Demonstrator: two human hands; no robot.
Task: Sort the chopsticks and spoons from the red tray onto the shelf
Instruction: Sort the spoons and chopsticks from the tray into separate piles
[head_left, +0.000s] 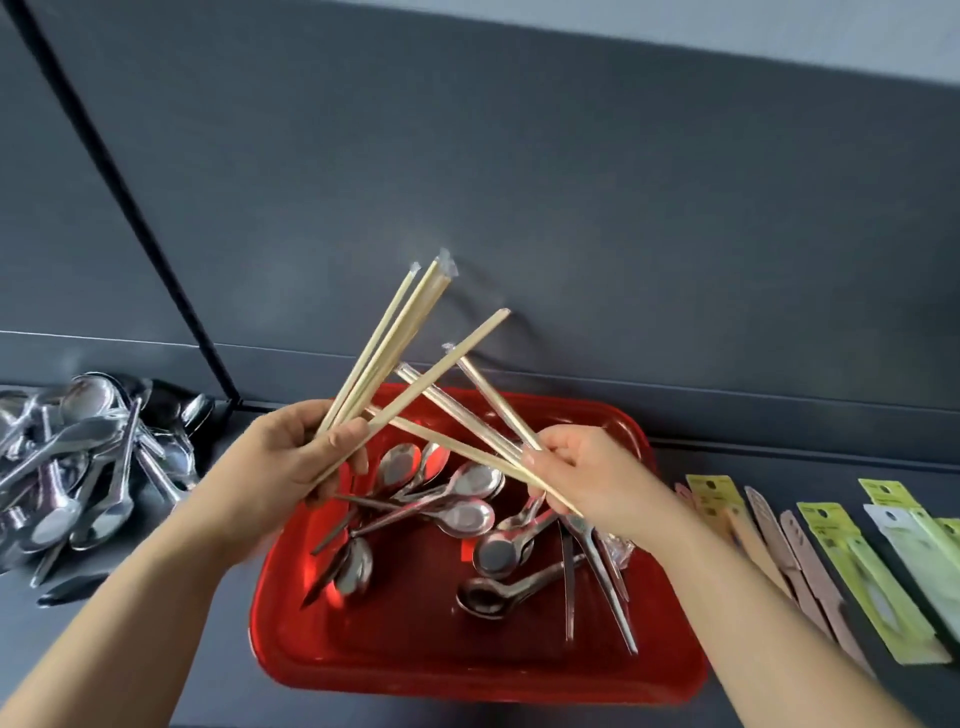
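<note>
Head view: the left hand (291, 457) curls round a bundle of pale wooden chopsticks (395, 332), long axis toward 1 o'clock. The right hand (592, 478) pinches another bundle (493, 399) pointing to 10 o'clock. Both bundles cross above the red plastic tray (467, 675) of steel spoons (467, 514).

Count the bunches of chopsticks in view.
2: the left hand grips one bunch; the right hand grips another bunch, crossing it above the red tray. Spoons there may hide more.
</note>
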